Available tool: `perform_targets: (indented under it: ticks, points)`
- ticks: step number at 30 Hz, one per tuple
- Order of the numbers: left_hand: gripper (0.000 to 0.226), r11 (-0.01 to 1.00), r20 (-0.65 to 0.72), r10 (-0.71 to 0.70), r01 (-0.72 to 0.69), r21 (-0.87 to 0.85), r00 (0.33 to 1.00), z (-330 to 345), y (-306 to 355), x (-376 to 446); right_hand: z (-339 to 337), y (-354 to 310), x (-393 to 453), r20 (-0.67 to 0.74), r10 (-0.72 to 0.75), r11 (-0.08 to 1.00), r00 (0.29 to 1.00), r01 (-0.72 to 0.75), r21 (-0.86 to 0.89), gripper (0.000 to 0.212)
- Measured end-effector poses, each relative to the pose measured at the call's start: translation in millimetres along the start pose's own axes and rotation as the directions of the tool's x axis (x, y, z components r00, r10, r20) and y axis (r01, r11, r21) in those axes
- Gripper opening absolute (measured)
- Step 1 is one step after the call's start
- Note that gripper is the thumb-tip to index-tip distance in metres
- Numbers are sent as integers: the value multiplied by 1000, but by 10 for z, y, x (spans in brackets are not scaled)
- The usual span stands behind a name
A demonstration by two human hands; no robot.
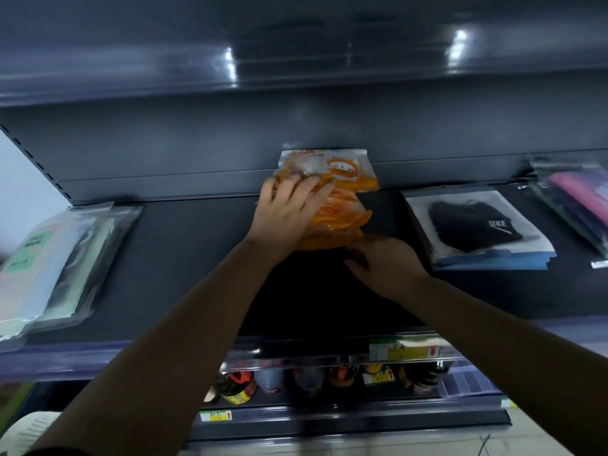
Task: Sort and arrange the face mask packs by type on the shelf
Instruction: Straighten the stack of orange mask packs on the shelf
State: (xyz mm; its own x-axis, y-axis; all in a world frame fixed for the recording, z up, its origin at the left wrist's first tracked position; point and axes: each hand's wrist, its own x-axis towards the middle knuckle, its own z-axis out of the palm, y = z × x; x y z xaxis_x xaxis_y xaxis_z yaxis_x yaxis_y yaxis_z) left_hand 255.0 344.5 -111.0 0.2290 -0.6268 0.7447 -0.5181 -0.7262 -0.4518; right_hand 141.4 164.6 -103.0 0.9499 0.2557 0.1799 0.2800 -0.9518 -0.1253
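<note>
One head-worn wide-angle view looks forward and slightly down, close up to a dark grey metal shelf [184, 258] that fills the frame from edge to edge. Both forearms reach in from the bottom edge. Under the shelf's front lip, a lower row of dark bottles [296, 380] shows; straight lines bow toward the picture's edges.

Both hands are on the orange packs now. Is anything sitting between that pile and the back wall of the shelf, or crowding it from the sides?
Nothing visible does. The orange packs already lean against the shelf's back wall, with the left hand flat on top and the right hand at the near edge. Bare shelf separates them from the black mask packs and the green packs.
</note>
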Motion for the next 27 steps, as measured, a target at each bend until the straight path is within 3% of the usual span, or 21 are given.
perform_targets:
  ticks: [4,6,9,16,27]
  points:
    - [78,998,60,51,-52,26,997,-28,-48,81,106,-56,105,120,-85,989,989,98,-108,50]
    - [77,998,57,50,-51,31,997,-25,-44,92,153,-123,262,226,5,993,974,22,-117,56]
    - [71,999,31,19,-20,27,999,-3,-7,38,237,-189,390,264,59,993,963,-31,-110,63]
    - [63,1000,26,25,-25,-5,999,-4,160,-50,195,-222,207,302,67,997,951,-56,-44,65]
    - [83,998,100,12,-18,61,995,4,276,7,125,-177,-85,391,-1,1000,920,8,-14,68]
